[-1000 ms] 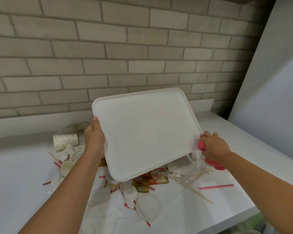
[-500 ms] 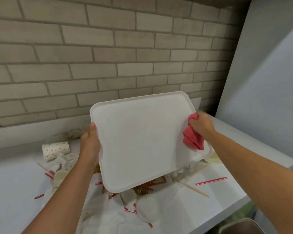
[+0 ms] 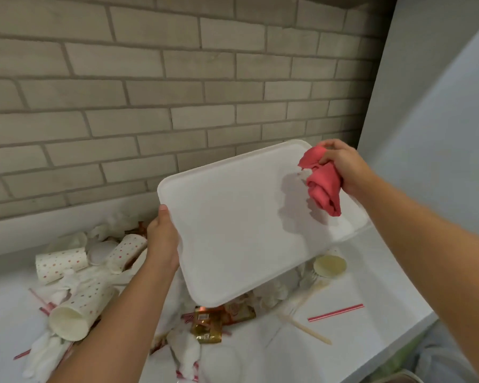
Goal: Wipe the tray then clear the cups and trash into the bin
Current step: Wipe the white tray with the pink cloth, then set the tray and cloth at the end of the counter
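Below brick wall (image 3: 177, 78), counter (image 3: 385, 261) (white) bears cups (image 3: 60, 262).

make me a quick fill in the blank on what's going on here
The right hand holds a bunched red ____ over the tray.
The left hand grips the tray's edge beside tipped-over dotted paper ____.
A red-striped ____ lies on the counter right of the tray.
Missing: cloth; cups; straw.

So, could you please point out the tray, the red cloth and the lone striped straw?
tray (image 3: 246, 230), head view, bare middle of its face.
red cloth (image 3: 322, 186), head view, its bunched lower folds.
striped straw (image 3: 335, 312), head view, middle of its length.
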Action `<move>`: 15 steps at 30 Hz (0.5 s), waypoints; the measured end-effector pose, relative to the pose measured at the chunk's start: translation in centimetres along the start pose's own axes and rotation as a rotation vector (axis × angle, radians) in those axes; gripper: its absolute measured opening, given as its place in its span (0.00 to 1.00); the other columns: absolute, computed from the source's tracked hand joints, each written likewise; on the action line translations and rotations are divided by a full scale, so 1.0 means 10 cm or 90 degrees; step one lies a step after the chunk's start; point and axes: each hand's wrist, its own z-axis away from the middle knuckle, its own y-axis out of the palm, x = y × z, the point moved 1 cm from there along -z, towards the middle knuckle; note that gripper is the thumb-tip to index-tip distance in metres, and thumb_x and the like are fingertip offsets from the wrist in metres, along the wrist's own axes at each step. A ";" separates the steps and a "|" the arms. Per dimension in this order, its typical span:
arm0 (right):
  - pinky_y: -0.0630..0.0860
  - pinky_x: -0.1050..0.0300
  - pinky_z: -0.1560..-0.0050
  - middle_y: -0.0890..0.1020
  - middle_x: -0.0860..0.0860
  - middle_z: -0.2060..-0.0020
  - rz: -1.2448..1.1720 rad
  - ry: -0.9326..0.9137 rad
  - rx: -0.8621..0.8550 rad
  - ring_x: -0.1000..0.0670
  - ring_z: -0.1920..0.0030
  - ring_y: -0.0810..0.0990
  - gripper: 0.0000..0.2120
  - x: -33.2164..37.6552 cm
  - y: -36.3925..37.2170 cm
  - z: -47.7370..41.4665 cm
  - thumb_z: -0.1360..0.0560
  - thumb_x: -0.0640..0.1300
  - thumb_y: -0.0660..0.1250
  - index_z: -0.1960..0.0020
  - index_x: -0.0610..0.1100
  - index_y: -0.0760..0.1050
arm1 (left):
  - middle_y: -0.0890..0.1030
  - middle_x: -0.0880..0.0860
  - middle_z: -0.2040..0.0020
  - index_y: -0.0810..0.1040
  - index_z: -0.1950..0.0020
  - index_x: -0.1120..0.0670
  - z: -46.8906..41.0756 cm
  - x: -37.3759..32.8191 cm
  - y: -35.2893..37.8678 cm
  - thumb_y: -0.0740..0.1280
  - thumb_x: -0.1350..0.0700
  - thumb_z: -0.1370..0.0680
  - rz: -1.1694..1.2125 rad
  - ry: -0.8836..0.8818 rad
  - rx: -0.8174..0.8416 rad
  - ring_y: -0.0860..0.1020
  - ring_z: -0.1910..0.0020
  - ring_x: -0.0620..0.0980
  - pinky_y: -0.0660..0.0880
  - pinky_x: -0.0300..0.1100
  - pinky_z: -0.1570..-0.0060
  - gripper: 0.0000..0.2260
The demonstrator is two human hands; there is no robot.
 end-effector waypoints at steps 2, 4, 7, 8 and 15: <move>0.76 0.62 0.71 0.77 0.45 0.59 -0.105 -0.007 0.007 0.49 0.68 0.77 0.13 0.02 -0.20 -0.04 0.28 0.32 0.56 0.52 0.45 0.74 | 0.79 0.54 0.47 0.75 0.40 0.59 -0.10 -0.02 0.19 0.53 0.47 0.18 0.016 -0.008 -0.018 0.77 0.50 0.53 0.72 0.43 0.50 0.19; 0.76 0.63 0.71 0.78 0.44 0.66 -0.187 0.013 0.037 0.48 0.70 0.77 0.06 0.00 -0.46 -0.11 0.27 0.41 0.59 0.58 0.42 0.74 | 0.79 0.53 0.47 0.74 0.42 0.57 -0.21 -0.05 0.47 0.53 0.45 0.18 0.022 -0.008 -0.041 0.77 0.51 0.52 0.72 0.43 0.50 0.19; 0.75 0.64 0.72 0.78 0.48 0.76 -0.169 0.109 0.033 0.51 0.76 0.76 0.20 -0.14 -0.84 -0.27 0.25 0.57 0.62 0.64 0.41 0.71 | 0.78 0.51 0.49 0.73 0.43 0.56 -0.33 -0.11 0.95 0.52 0.45 0.18 0.052 0.001 -0.059 0.77 0.50 0.52 0.74 0.45 0.47 0.18; 0.74 0.66 0.74 0.77 0.49 0.78 -0.137 0.142 0.021 0.52 0.78 0.75 0.21 -0.21 -0.95 -0.33 0.24 0.58 0.62 0.64 0.41 0.70 | 0.77 0.51 0.50 0.72 0.43 0.56 -0.35 -0.13 1.12 0.51 0.46 0.18 0.061 0.007 -0.064 0.77 0.50 0.52 0.75 0.46 0.44 0.17; 0.72 0.61 0.74 0.76 0.47 0.75 -0.006 0.297 0.091 0.51 0.76 0.73 0.22 -0.84 -1.26 -0.67 0.28 0.62 0.64 0.57 0.42 0.75 | 0.75 0.58 0.36 0.69 0.33 0.61 -0.52 0.01 2.25 0.49 0.48 0.17 0.057 -0.055 -0.079 0.75 0.38 0.58 0.72 0.49 0.38 0.22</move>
